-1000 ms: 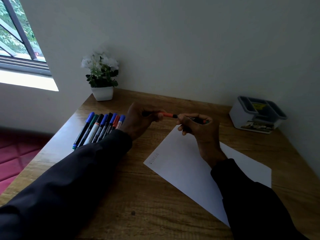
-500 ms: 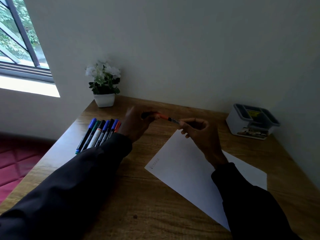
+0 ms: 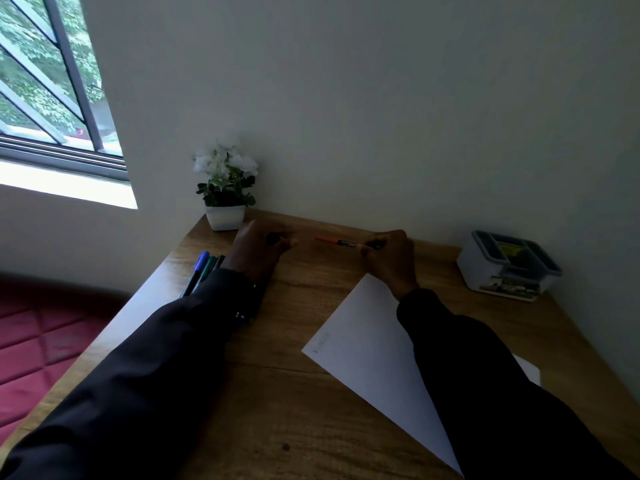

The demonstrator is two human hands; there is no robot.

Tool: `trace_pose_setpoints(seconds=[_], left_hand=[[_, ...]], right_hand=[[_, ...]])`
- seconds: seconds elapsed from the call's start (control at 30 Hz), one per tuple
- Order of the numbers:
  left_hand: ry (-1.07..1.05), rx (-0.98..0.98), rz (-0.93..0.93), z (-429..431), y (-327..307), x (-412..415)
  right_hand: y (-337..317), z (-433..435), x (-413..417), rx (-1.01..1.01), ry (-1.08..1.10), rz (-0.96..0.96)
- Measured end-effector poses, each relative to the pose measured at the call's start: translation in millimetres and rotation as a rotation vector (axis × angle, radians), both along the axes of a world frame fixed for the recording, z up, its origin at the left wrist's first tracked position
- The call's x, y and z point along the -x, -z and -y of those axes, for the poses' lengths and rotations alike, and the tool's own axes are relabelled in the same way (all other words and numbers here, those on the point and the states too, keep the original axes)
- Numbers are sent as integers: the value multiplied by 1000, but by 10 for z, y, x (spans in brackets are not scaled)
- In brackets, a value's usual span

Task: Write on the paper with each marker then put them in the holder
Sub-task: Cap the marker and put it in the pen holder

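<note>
Marker (image 3: 337, 241) in right hand (image 3: 389, 261), holder (image 3: 485, 268) well apart

Orange marker (image 3: 341, 242): slim, orange at its left end, a black band at mid-barrel; held about level above the counter, its right end gripped in the right hand (image 3: 389, 258).
Small dark piece (image 3: 273, 239): pinched in the curled fingers of the left hand (image 3: 258, 249), apart from the orange marker; too dim to tell what it is.
Other markers (image 3: 204, 268): side by side on the counter's left edge, blue and green caps pointing away, mostly hidden by the left sleeve.
Paper (image 3: 370, 344): white sheet, flat, turned diagonally, faint small writing near its left corner.
Holder (image 3: 485, 268): pale box with dark compartments, far right by the wall.
</note>
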State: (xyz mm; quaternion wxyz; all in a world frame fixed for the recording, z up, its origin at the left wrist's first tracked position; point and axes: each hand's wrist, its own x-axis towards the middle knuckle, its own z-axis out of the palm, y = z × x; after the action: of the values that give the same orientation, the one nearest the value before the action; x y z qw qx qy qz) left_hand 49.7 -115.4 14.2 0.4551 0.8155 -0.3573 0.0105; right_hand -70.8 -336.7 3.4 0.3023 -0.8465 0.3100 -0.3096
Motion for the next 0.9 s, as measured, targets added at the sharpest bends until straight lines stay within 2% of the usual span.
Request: trace_pose_setpoints(seconds=[0.17, 0.53, 0.7, 0.9], left_hand=[[25, -103, -24, 3, 116, -144], [72, -121, -42, -37, 121, -131], [95, -103, -12, -4, 88, -85], [109, -78, -19, 15, 61, -33]], right_hand=[[180, 152, -211, 22, 44, -119], [266, 239, -245, 56, 53, -154], [247, 229, -219, 20, 61, -121], [116, 278, -1, -93, 78, 27]])
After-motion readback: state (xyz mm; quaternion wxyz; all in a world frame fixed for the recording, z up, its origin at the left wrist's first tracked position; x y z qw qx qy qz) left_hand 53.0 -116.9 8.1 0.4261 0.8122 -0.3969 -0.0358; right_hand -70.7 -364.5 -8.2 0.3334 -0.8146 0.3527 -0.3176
